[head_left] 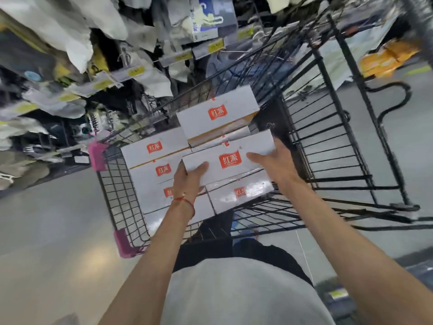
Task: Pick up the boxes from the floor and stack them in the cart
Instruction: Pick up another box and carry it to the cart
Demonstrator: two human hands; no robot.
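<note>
1. While both arms reach forward, the person grips one white box (228, 156) with a red logo, holding it over the black wire cart (328, 146).
2. Left hand (191, 178) clamps the box's near-left corner, thumb on top and fingers wrapped under the edge; a red string sits on that wrist.
3. Right hand (273, 161) presses flat against the box's right side, fingers spread and part open, not curled round.
4. Cart holds more of the same boxes: a left stack (154, 160) showing three logo faces one above another, a far box (218, 113) sitting higher and tilted, and a lower box (241, 193) under the held one.
5. Held box touches or sits just above the lower box; cannot tell which.
6. Pink corner guards (97, 156) sit on the cart's left side.
7. Grey floor (46, 231) around the cart; blurred shop shelves (70, 66) behind.
</note>
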